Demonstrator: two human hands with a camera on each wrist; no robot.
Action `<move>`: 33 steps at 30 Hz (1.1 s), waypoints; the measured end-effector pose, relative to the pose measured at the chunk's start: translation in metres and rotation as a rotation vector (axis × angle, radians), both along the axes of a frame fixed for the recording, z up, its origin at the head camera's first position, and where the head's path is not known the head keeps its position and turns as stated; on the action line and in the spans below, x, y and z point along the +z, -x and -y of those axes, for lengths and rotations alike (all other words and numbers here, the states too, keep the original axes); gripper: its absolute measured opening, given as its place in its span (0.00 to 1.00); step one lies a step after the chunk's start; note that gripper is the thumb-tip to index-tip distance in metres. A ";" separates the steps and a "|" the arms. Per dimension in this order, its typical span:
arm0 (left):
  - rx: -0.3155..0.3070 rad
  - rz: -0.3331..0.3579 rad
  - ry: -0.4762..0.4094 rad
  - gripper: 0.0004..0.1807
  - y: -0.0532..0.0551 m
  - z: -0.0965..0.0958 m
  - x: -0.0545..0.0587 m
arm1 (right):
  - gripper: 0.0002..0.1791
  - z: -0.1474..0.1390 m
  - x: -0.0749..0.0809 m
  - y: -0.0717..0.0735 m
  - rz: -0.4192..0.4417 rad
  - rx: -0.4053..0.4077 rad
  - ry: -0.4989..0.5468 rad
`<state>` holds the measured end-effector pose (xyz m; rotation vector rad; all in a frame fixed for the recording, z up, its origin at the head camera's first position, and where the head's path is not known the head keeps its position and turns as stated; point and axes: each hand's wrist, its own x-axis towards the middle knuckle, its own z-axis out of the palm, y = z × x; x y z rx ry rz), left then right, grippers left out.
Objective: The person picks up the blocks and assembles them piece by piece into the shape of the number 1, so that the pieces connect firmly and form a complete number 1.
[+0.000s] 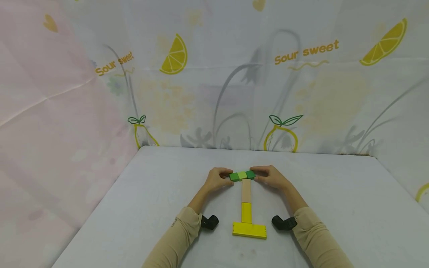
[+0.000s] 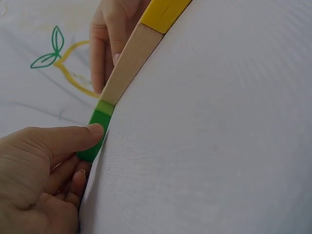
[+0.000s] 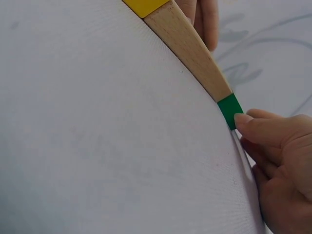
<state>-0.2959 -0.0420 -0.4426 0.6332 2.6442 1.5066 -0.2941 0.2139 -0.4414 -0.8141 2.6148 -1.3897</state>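
Note:
In the head view a short row of three blocks lies across the far end of a line of blocks. My left hand [image 1: 215, 180] pinches the green block [image 1: 234, 176] at the row's left end, thumb on its near side. At the right end, the thumb and fingers of my right hand [image 1: 272, 177] grip a dark green block [image 1: 250, 174]. Between these two sits a light green block [image 1: 242, 174]. Just below the row comes a plain wooden block [image 1: 246, 190], which also shows in the left wrist view beside the green block [image 2: 99, 127].
Nearer me, a yellow block [image 1: 246, 213] continues the line down to a wide yellow block [image 1: 249, 230] laid crosswise. Black wrist cameras [image 1: 210, 222] stick out from both sleeves. A printed cloth [image 1: 214, 74] hangs behind the white table [image 1: 140, 208].

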 end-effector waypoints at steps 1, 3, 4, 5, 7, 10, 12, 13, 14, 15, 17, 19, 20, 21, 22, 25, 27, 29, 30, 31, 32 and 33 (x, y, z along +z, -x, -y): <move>-0.003 0.007 -0.004 0.23 0.000 0.001 0.000 | 0.22 0.000 0.000 0.000 0.000 0.001 0.002; -0.009 0.011 -0.014 0.23 -0.001 0.002 0.000 | 0.22 0.001 0.000 0.000 -0.002 0.001 0.001; -0.015 0.012 -0.019 0.23 -0.001 0.002 0.000 | 0.22 0.000 0.000 -0.001 -0.002 -0.002 0.000; -0.020 0.012 -0.023 0.23 -0.001 0.002 0.000 | 0.22 0.000 0.000 -0.001 -0.002 -0.004 -0.001; -0.031 0.007 -0.033 0.22 -0.001 0.002 0.000 | 0.22 0.000 0.000 -0.002 0.002 -0.009 -0.002; -0.040 -0.009 -0.041 0.21 -0.002 0.003 0.000 | 0.22 0.000 0.001 -0.003 0.002 -0.009 0.000; -0.043 -0.018 -0.046 0.20 -0.002 0.003 0.000 | 0.22 0.001 0.003 -0.004 0.004 -0.007 0.002; -0.042 -0.021 -0.046 0.19 -0.002 0.003 -0.001 | 0.22 0.001 0.004 -0.004 0.005 -0.007 0.002; -0.041 -0.022 -0.046 0.19 -0.003 0.003 -0.001 | 0.22 0.001 0.004 -0.005 0.006 -0.006 0.002; -0.039 -0.023 -0.045 0.19 -0.003 0.003 -0.001 | 0.22 0.001 0.004 -0.005 0.009 -0.006 0.003; -0.035 -0.023 -0.043 0.18 -0.003 0.003 -0.001 | 0.22 0.001 0.004 -0.005 0.011 -0.009 0.002; -0.031 -0.026 -0.037 0.18 -0.002 0.003 -0.002 | 0.22 0.001 0.004 -0.004 0.007 -0.009 0.001; -0.030 -0.028 -0.035 0.18 -0.002 0.002 -0.002 | 0.22 0.001 0.004 -0.004 0.005 -0.008 0.000; -0.028 -0.030 -0.034 0.18 -0.002 0.002 -0.002 | 0.22 0.001 0.004 -0.004 0.003 -0.008 -0.003; -0.027 -0.031 -0.032 0.18 -0.002 0.002 -0.002 | 0.22 0.001 0.004 -0.004 0.001 -0.007 -0.004; -0.020 -0.026 -0.032 0.18 -0.001 0.002 -0.003 | 0.22 0.002 0.003 -0.003 0.006 -0.004 -0.003; -0.016 -0.024 -0.030 0.18 -0.001 0.002 -0.003 | 0.22 0.002 0.002 -0.003 0.010 -0.006 -0.001; -0.013 -0.018 -0.029 0.19 -0.002 0.002 -0.003 | 0.22 0.002 0.001 -0.003 0.010 -0.009 0.001; -0.012 -0.015 -0.029 0.19 -0.002 0.002 -0.003 | 0.22 0.001 0.001 -0.003 0.008 -0.011 0.001; -0.010 -0.011 -0.028 0.19 -0.002 0.002 -0.003 | 0.22 0.001 0.000 -0.003 0.005 -0.012 0.001; -0.007 -0.007 -0.028 0.20 -0.002 0.002 -0.003 | 0.22 0.001 0.000 -0.003 0.005 -0.014 0.001; -0.005 -0.005 -0.030 0.20 -0.002 0.002 -0.002 | 0.22 0.001 0.000 -0.003 0.004 -0.015 -0.002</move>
